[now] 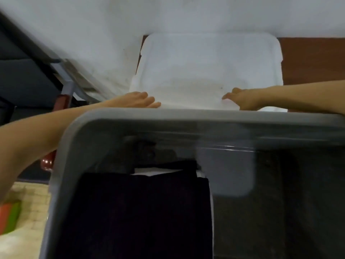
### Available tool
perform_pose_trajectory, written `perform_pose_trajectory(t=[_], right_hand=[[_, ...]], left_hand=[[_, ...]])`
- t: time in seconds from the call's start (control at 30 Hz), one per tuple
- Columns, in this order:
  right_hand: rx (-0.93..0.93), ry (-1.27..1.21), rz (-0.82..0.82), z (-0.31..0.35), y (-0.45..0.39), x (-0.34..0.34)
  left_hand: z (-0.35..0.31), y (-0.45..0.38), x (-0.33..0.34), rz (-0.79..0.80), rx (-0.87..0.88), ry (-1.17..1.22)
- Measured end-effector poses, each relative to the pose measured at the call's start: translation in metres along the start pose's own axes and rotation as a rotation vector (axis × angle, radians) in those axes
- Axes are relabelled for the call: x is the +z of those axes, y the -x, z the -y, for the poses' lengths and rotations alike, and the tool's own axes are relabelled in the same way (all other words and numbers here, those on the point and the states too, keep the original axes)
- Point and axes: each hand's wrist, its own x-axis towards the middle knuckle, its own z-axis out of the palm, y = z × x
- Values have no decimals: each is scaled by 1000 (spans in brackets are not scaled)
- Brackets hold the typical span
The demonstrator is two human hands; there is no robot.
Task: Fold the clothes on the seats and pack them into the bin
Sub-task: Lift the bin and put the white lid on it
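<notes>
From my feed the white lid [211,71] lies flat just beyond the far rim of the grey bin [168,116], and both of the person's hands are at its near edge. The left hand [139,101] lies palm down with its fingers straight and together on the lid's near left corner, an open, flat grip that presses rather than clasps; its bare forearm runs back along the bin's left side toward the camera. The right hand [240,100] comes in from the right with the forearm almost level, fingers bent down onto the lid's near right corner; the blur keeps me from telling whether that grip pinches the edge or only rests on it. Inside the bin I see a folded dark garment [141,212] filling the left half, a strip of something white [155,172] showing at its far end, while the right half looks dark and unclear. The lid sits on a brown surface [313,58] against a white wall [93,34]. To the left stands a dark seat with a metal frame [67,85], and at the lower left an orange and green object [9,217] lies on pale tiled floor [33,199].
</notes>
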Motion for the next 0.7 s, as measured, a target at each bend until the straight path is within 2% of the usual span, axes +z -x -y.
perform_pose_trajectory(t=[0.1, 0.17, 0.3, 0.37, 0.47, 0.6, 0.7], right_hand=[[-9, 113, -103, -1, 10, 6], [19, 191, -186, -2, 20, 2], [79, 233, -285, 5, 43, -12], [82, 276, -449, 6, 62, -26], [64, 322, -803, 1, 94, -60], [73, 311, -1144, 0, 145, -93], [40, 294, -1255, 10, 186, -96]], left_hand=[[8, 6, -18, -72, 20, -71], [8, 4, -31, -186, 63, -120], [11, 6, -72, -237, 62, -176], [17, 9, -96, -277, -120, -169], [26, 16, -135, -315, -372, -72], [28, 35, -185, -581, -514, 89], [16, 59, -213, -720, -533, 72]])
